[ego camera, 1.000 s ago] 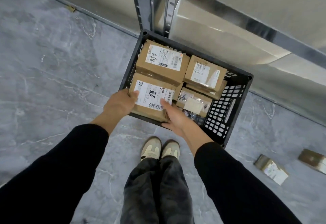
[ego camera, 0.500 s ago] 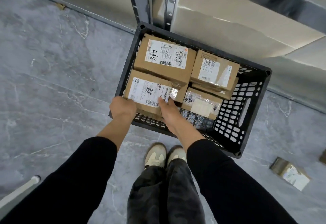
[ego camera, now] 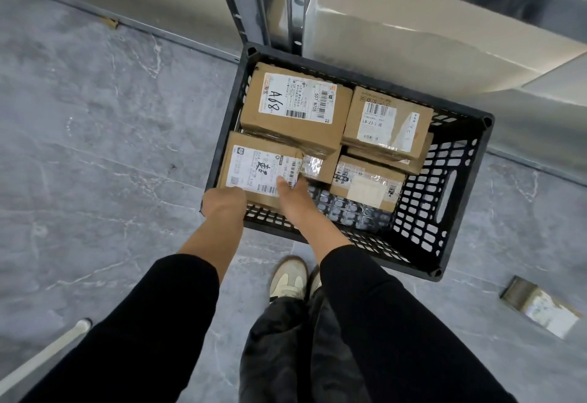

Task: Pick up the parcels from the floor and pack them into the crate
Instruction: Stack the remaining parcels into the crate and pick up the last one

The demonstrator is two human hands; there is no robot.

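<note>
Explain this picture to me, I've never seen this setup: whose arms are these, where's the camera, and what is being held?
There is no machine: a person works with bare hands. The single camera sits on their head, looking down past black sleeves to their shoes. On the grey floor stands a black crate holding several cardboard parcels, among them the A68 parcel. The left hand and right hand both hold the labelled parcel at the crate's near-left corner, the right thumb on its label. A loose parcel lies on the floor, to the right.
</note>
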